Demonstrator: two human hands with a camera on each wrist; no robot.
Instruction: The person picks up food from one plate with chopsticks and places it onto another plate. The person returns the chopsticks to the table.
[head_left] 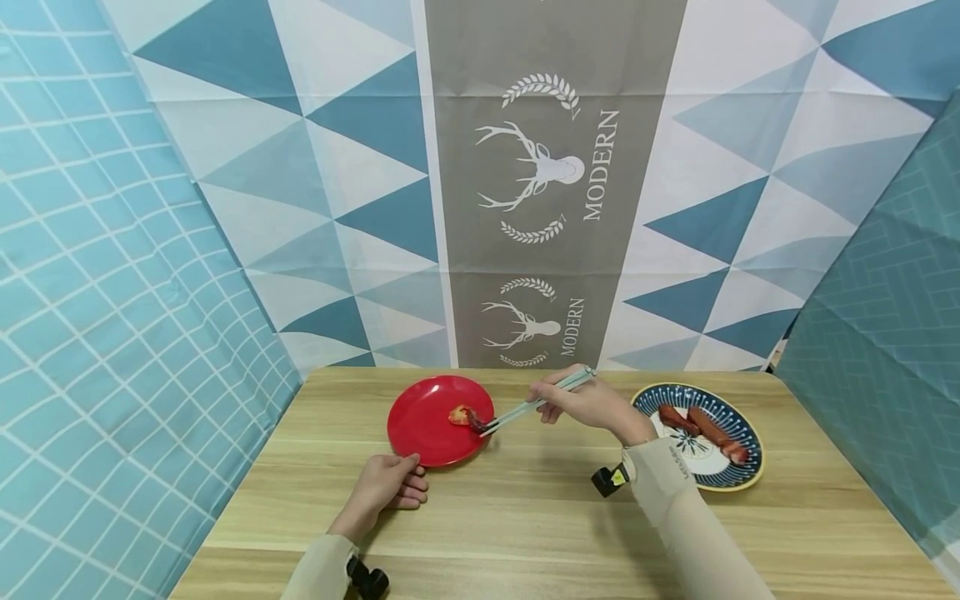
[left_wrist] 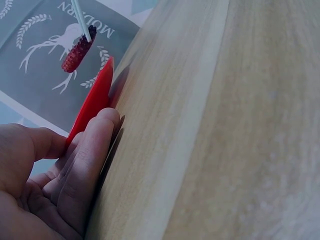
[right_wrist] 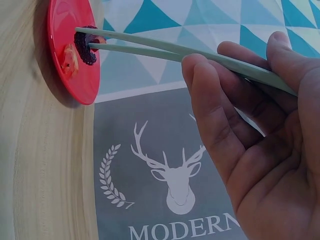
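Observation:
My left hand [head_left: 386, 485] pinches the near rim of a red plate [head_left: 420, 425], thumb on top and fingers beneath. In my right hand [head_left: 577, 404] is a pair of pale green chopsticks [right_wrist: 240, 68], slanting down to the left. Their tips grip a dark red, bumpy, elongated food piece [left_wrist: 79, 52], which appears over the plate's right side and is curled in the right wrist view. Beside it, an orange and whitish food piece [right_wrist: 70, 61] lies on the red plate.
A blue-patterned oval plate [head_left: 752, 454] stands to the right, partly behind my right forearm. On it lie reddish-brown sausage-like pieces [head_left: 708, 425]. The wooden table [head_left: 525, 525] meets a patterned cloth backdrop [head_left: 525, 250], with blue cloth [head_left: 112, 292] at the left.

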